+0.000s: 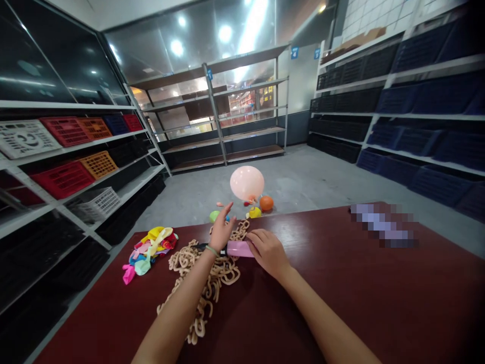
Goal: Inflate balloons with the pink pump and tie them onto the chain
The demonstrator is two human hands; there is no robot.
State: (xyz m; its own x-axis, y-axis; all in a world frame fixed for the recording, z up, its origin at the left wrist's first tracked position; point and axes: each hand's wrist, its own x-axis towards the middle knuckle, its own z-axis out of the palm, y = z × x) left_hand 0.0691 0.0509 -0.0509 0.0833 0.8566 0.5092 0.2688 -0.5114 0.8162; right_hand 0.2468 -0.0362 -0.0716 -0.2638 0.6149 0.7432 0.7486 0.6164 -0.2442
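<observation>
My left hand (222, 230) is raised over the table with its fingers stretched out and apart, holding nothing. Just beyond its fingertips is an inflated pale pink balloon (246, 182), with no hand touching it. My right hand (270, 253) has its fingers curled over the end of a pink balloon pump (239, 248), a tube with a black part to the left. The pump lies across a heap of beige twisted rope-like strands (223, 273); my left wrist partly hides its black part. A pile of limp coloured balloons (153, 247) lies to the left.
The dark red table (333, 293) spans the foreground. Past its far edge, small inflated balloons, including an orange one (266, 203), lie on the grey floor (299, 177). A blurred-out object (382, 222) rests at the table's right. Shelves with crates (66, 179) stand on both sides.
</observation>
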